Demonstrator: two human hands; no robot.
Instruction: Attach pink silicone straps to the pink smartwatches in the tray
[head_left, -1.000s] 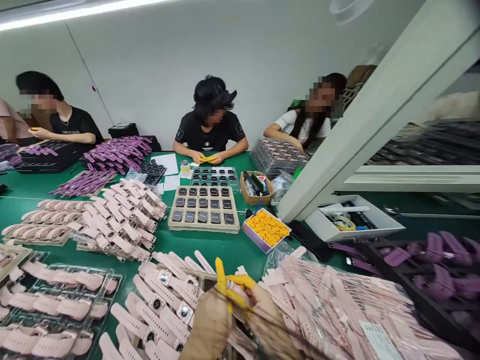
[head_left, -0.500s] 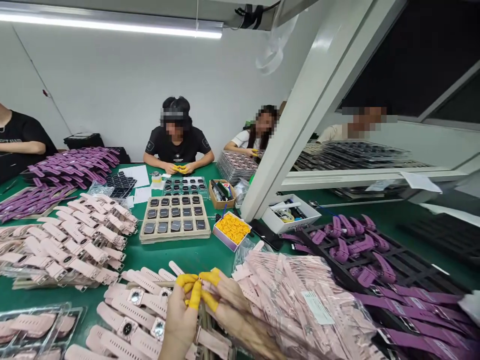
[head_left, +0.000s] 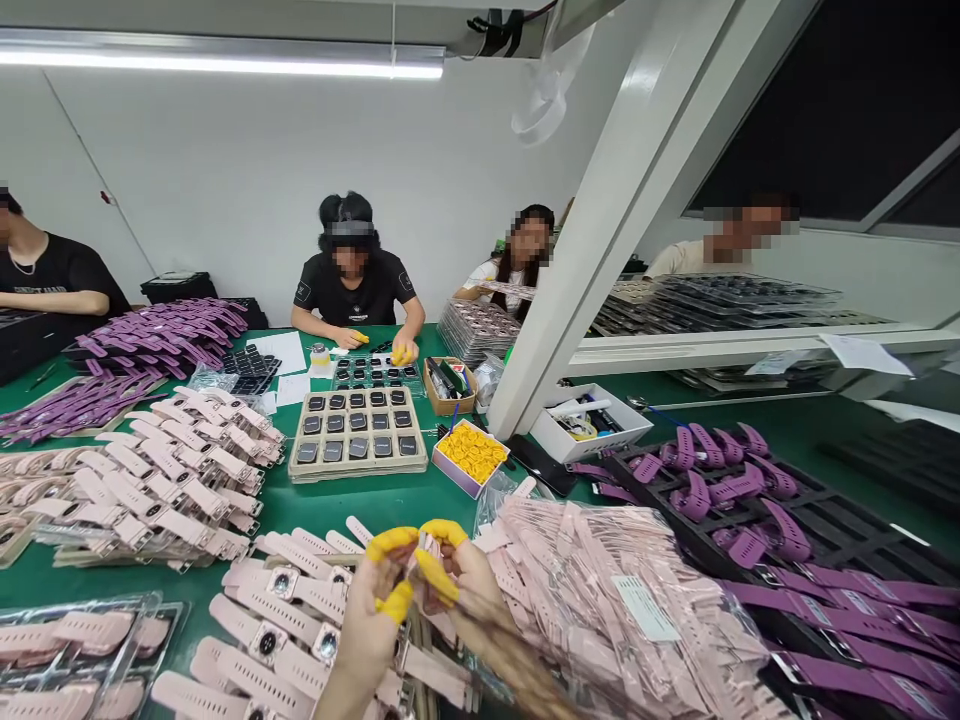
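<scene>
My left hand point(head_left: 373, 600) and my right hand point(head_left: 471, 575) meet low in the middle, with yellow finger covers on fingertips. The right thumb and forefinger close on a small pale pink piece point(head_left: 427, 543), perhaps part of a watch strap; the fingers hide most of it. My left forefinger curves over to the piece's edge while the thumb stands apart below. Beneath and left of the hands lie watches with pale pink straps point(head_left: 262, 640), in rows. Right of them spreads a heap of bagged pink straps point(head_left: 577, 580) with a white label point(head_left: 645, 607).
A beige tray of dark square watch faces point(head_left: 358, 452) lies ahead, beside a box of yellow finger covers point(head_left: 471, 455). Purple straps point(head_left: 709, 470) fill black trays at right. A slanted white post point(head_left: 592, 230) rises from the bench. Several co-workers sit opposite.
My fingertips were pinched together; now the left thumb has spread away and the pink piece shows. The view has shifted slightly left. The co-worker opposite has moved their hands apart.
</scene>
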